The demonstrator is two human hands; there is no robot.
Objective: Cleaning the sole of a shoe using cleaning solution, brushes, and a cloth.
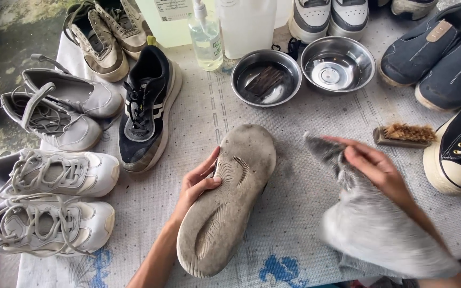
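A shoe (225, 208) lies sole up in the middle of the table, its worn grey sole dirty. My left hand (198, 184) grips its left edge, fingers laid over the sole. My right hand (377, 168) holds a grey cloth (372, 229) to the right of the shoe; the cloth is blurred and hangs apart from the sole.
A black sneaker (145, 109) and several grey and white sneakers (54, 170) line the left. Two steel bowls (337, 64), one with a brush in water (265, 80), a spray bottle (206, 37), a bristle brush (404, 134) and dark shoes (428, 45) stand behind and right.
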